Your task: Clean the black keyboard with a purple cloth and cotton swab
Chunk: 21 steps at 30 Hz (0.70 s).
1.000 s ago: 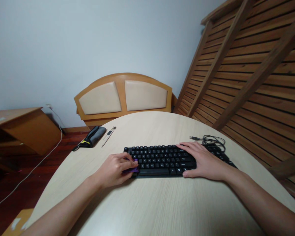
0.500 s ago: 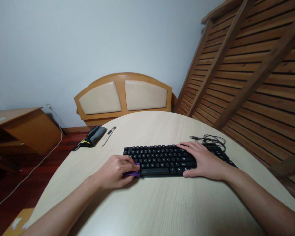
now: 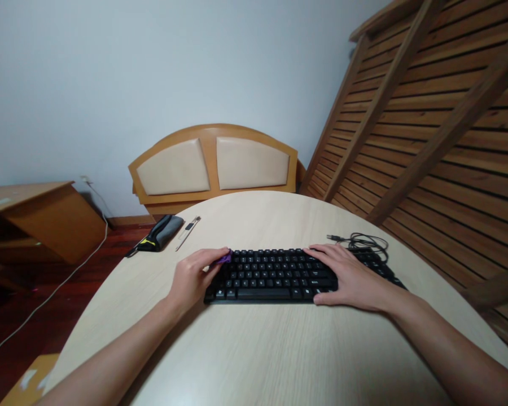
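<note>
A black keyboard lies on the pale round table, its keys facing up. At its back left corner my left hand is closed on a small purple cloth, mostly hidden by the fingers and pressed to the keys. My right hand spans the keyboard toward its right side, thumb at the front edge and fingers at the back edge, holding it. The right hand covers part of the keys. Behind that hand lies a coiled black cable with its plug on the tabletop.
At the table's left back edge are a dark grey pouch with yellow trim and a thin slender tool. Beyond stands a padded wooden headboard. Wooden slats lean at the right; a wooden desk stands left.
My left hand has slid the purple cloth from the keyboard's front left corner to its back left corner. The right hand has stayed in place on the keyboard.
</note>
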Available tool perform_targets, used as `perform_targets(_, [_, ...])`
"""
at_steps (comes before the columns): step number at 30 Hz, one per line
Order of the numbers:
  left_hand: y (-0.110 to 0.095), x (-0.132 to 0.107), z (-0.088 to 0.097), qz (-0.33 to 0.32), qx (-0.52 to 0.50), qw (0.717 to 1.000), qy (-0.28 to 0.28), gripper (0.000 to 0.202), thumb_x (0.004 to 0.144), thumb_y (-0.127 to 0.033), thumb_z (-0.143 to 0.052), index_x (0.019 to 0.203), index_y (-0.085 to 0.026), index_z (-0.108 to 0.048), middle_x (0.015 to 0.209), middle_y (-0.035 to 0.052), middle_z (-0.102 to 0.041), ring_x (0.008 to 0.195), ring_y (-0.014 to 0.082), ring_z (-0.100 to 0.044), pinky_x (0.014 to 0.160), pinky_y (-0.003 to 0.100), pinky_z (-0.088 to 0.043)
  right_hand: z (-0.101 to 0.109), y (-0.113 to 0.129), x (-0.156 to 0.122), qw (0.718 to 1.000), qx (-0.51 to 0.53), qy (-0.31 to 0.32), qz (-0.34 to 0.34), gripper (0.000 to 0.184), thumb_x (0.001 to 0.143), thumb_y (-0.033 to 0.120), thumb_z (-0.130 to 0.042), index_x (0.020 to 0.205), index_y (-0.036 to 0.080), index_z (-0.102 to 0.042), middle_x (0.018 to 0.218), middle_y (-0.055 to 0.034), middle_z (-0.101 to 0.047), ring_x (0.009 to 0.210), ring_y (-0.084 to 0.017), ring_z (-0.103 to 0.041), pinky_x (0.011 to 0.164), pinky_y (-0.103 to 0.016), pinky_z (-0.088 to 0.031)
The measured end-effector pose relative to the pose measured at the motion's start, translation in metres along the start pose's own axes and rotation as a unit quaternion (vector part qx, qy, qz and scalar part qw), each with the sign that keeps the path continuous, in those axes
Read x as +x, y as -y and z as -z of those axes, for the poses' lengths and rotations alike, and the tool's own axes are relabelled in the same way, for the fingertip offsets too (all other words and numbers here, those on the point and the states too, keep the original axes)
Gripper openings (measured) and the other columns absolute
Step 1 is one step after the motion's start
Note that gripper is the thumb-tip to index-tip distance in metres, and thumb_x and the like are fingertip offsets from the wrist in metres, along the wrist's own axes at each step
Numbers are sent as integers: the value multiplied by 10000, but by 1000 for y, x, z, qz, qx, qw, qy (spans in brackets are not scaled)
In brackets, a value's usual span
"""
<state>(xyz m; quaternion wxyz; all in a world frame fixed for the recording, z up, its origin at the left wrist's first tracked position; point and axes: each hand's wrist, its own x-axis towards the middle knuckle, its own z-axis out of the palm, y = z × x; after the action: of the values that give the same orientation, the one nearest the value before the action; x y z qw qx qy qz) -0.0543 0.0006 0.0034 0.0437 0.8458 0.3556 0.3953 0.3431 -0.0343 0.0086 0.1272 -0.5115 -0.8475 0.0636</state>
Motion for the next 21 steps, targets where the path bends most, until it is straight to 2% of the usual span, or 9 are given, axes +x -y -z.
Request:
perform_targets(4, [3, 4, -11, 16, 0, 997, 70, 255, 970, -194, -573, 1166, -237, -730, 1088, 79, -741, 964, 215, -711, 861, 408, -608, -3, 0, 0, 1000, 4, 1, 1, 1024, 677, 756, -730, 1524, 267, -427, 1504, -135, -475, 1375, -393, -406, 1184, -620, -258])
perform_targets(9, [-4, 9, -11, 37, -10, 993, 114, 222, 976, -218, -589, 1147, -236, -731, 1085, 76, -726, 970, 218, -703, 882, 408, -595, -2, 3, 0, 1000, 1, 6, -7, 1026, 683, 762, -721, 1528, 261, -423, 1501, -149, -476, 1375, -401, -409, 1192, -640, -219])
perform_targets(21, [-17, 9, 3, -40, 26, 981, 189, 272, 981, -187, -559, 1204, -204, -714, 1072, 91, -747, 997, 240, -693, 839, 399, -601, -4, 3, 1, 1000, 12, 0, -14, 1033, 667, 770, -731, 1521, 267, -440, 1503, -138, -477, 1371, -399, -410, 1189, -627, -236])
